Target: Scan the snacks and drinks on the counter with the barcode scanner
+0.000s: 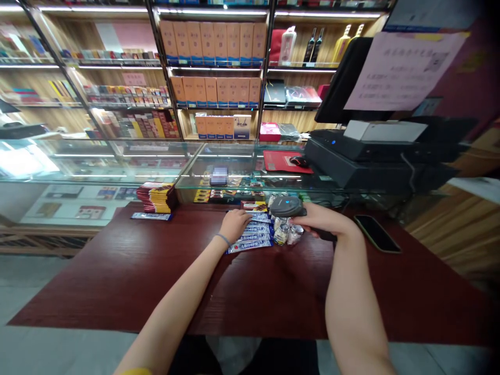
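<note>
Our right hand (320, 219) grips the barcode scanner (288, 206) over the small jars (287, 234), while our left hand (234, 225) lies flat on the blue packets (253, 237) fanned across the desk (117, 281). How many are scanned, we cannot tell.

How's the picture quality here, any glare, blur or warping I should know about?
Head view: the shelf light strips glare white and reflect in the glass counter; straight shelf lines bow toward the edges, a wide-lens warp; corners blur and darken; one patch on the glass is pixelated; the hands, left and right, are evenly lit and fairly sharp.
</note>
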The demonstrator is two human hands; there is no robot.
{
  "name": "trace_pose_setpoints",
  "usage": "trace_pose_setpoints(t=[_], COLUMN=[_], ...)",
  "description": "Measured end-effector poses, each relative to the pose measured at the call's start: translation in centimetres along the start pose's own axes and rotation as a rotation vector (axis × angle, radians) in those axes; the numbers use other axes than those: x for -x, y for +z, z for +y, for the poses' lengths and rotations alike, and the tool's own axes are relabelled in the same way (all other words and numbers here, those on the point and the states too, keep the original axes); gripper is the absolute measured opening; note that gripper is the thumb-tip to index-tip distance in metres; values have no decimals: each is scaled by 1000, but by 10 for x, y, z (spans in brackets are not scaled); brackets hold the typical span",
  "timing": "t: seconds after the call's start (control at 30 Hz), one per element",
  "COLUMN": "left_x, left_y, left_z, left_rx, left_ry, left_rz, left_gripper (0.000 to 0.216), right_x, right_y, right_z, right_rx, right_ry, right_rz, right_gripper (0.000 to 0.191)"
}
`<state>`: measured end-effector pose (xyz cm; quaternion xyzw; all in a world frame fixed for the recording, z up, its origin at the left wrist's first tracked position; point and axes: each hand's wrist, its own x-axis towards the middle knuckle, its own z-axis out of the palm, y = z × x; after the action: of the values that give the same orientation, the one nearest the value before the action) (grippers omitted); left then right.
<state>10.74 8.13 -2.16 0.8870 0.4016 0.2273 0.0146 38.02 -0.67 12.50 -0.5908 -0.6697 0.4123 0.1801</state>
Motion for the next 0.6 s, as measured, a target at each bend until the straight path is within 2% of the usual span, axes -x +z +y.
trace_pose_setpoints(t=[0.13,0.23,0.3,0.47,0.6], left_x=[8,15,20,38,61], left_y=[-11,-27,-38,-58,-74], left_z=[-3,-9,-18,-57,-86], left_rx=[190,370,504,924,1084], left_ry=[-76,-237,-368,-609,-726], left_rz=[218,427,507,549,523], left_gripper=[29,32,33,38,38], right_x=[-2,-6,-11,-27,-38], right_y=[3,10,17,43,73], right_z=[-5,-13,-19,-39,-58], right_rx=[12,5,-15,-111,-167], right_ry=[-45,-66,-80,-113,-146], right_rz=[-22,5,29,114,158], right_gripper=[24,24,23,17,16])
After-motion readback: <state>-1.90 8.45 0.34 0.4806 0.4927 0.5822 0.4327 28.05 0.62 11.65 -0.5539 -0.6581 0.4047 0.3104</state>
